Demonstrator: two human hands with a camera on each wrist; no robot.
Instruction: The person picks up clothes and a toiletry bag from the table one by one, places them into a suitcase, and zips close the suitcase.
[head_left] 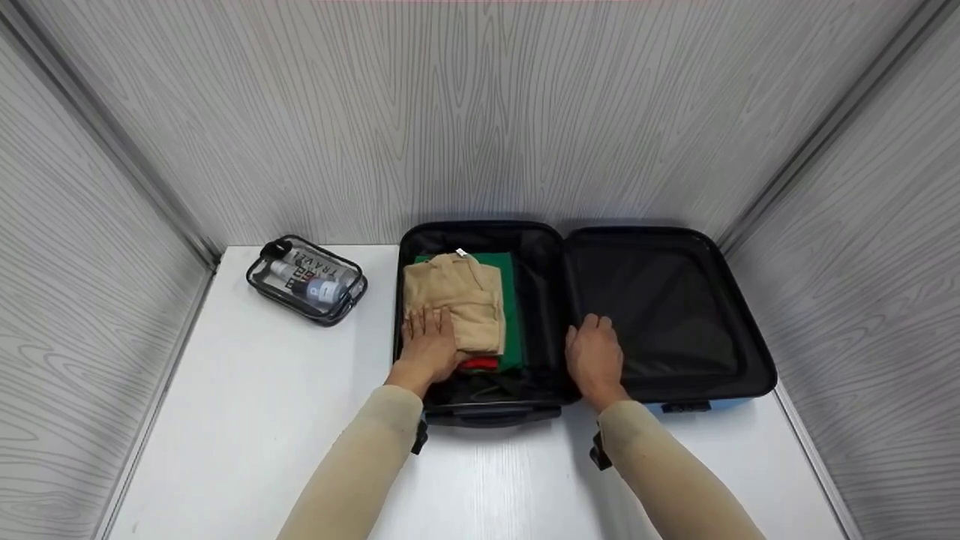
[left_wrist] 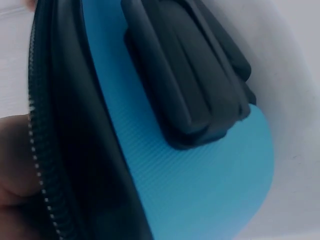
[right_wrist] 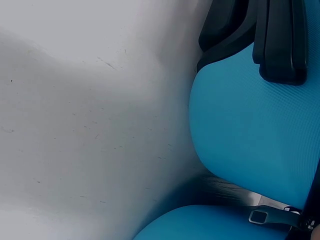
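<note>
My left hand [head_left: 433, 349] lay flat, fingers outstretched, on the near-left part of the folded beige garment [head_left: 465, 289], which sat over green cloth [head_left: 514, 300] in the left half of the suitcase [head_left: 540, 300]. My right hand [head_left: 595, 354] rested, fingers bent, at the suitcase's middle edge; whether they gripped it, I couldn't tell. A clear pouch [head_left: 307, 281] lay far left.

Plain beige long sleeves [head_left: 352, 472]; small black blocky pieces [head_left: 599, 454] beside both cuffs [head_left: 401, 401]; bare fingers [head_left: 429, 321].

white table [head_left: 247, 420] beneath open suitcase [head_left: 566, 277], clear pouch [head_left: 307, 279]
</note>
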